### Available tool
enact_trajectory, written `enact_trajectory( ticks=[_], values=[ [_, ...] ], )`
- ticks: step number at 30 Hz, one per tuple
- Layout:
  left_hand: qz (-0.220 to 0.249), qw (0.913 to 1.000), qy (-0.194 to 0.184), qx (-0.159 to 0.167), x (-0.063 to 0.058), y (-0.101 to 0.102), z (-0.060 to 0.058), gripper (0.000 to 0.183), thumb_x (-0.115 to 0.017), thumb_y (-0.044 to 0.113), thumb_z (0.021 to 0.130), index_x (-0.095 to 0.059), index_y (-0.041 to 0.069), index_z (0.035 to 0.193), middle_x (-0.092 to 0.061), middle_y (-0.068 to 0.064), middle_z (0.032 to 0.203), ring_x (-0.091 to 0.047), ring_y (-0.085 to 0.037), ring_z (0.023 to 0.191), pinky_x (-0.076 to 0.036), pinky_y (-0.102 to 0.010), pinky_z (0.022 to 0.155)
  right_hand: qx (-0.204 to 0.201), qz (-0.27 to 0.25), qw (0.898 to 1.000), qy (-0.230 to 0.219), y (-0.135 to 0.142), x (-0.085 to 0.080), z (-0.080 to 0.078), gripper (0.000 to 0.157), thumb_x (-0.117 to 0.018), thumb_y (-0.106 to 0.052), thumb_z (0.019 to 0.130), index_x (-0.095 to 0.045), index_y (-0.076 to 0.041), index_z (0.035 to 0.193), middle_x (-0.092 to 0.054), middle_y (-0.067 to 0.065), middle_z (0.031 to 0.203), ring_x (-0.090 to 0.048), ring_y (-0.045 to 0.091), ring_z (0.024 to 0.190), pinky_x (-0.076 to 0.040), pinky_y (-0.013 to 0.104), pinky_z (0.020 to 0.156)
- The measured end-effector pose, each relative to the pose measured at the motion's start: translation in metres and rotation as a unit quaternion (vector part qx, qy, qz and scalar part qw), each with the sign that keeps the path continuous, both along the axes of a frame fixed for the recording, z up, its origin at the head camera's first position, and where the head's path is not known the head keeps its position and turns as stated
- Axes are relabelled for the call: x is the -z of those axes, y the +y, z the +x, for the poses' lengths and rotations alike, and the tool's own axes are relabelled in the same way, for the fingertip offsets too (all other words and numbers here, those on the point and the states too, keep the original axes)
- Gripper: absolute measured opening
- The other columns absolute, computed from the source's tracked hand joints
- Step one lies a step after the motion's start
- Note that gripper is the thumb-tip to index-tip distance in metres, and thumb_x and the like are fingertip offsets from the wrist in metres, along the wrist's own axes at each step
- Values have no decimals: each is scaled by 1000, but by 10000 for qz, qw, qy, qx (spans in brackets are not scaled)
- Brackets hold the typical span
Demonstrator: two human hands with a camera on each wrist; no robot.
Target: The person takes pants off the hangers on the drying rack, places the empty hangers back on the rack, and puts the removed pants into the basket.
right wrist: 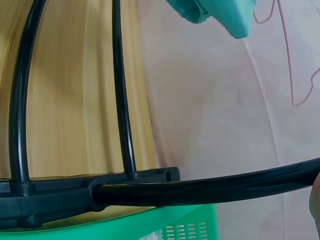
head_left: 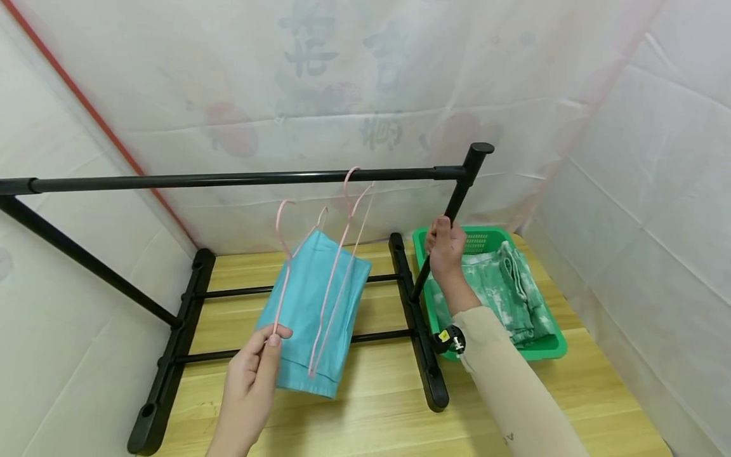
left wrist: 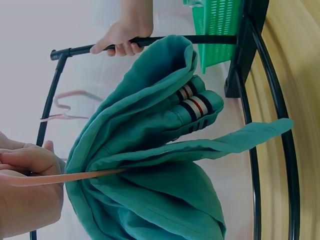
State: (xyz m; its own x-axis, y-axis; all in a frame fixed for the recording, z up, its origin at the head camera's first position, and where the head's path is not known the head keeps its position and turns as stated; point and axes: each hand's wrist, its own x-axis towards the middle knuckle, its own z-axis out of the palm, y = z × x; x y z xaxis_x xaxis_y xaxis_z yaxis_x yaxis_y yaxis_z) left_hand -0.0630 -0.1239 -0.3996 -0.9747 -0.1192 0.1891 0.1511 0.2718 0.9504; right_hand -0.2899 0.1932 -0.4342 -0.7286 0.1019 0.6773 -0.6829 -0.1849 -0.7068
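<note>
My left hand (head_left: 251, 381) pinches a pink hanger (head_left: 285, 282) near its lower end, in front of the rack. Draped over that hanger is a folded turquoise garment (head_left: 302, 292); the left wrist view shows its striped trim (left wrist: 195, 106). Another pink hanger (head_left: 346, 188) hooks over the top rail of the black clothes rack (head_left: 228, 180), its frame passing in front of the garment in the head view. With curled fingers my right hand (head_left: 448, 251) grips the rack's right upright (head_left: 457, 202). Only a sliver of that hand enters the right wrist view.
Behind the rack's right foot (head_left: 422, 355), a green basket (head_left: 556, 346) holds folded green-and-white patterned cloth (head_left: 491, 279). The rack stands on a wooden tabletop (head_left: 377, 419). Pale sheets (head_left: 645, 190) enclose the back and sides.
</note>
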Motion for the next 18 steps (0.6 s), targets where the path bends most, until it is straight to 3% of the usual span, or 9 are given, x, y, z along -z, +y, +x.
enact_trajectory(
  ticks=[6,10,14,18],
  values=[
    [-31,10000,3,-44,2,4,0,24,-44,20,108,-66,11,111,-35,0,64,-33,-9,52,-38,-29,48,-84,78,9998,159,-3,0,-1,53,-44,-39,107,-35,0,71,-27,-4,53,-19,10,39,-17,26,37],
    [-1,10000,-4,-38,3,6,1,24,-44,20,108,-67,11,111,-35,0,64,-34,-10,52,-38,-29,48,8,172,9999,-10,-3,-2,-1,56,-44,-39,106,-34,4,72,-30,-3,53,-24,15,40,-24,30,38],
    [20,10000,-56,-33,4,7,3,23,-45,20,108,-67,12,111,-33,1,62,-33,-9,50,-38,-29,47,218,441,9973,-537,2,-6,4,58,-43,-41,106,-39,9,76,-38,10,54,-38,24,46,-40,32,47],
    [20,10000,-16,21,4,8,4,23,-45,19,108,-67,12,110,-33,2,61,-33,-8,49,-38,-28,46,223,785,9873,-1362,7,-21,16,51,-36,-32,109,-45,13,88,-47,26,69,-51,32,63,-51,34,67]
  ],
)
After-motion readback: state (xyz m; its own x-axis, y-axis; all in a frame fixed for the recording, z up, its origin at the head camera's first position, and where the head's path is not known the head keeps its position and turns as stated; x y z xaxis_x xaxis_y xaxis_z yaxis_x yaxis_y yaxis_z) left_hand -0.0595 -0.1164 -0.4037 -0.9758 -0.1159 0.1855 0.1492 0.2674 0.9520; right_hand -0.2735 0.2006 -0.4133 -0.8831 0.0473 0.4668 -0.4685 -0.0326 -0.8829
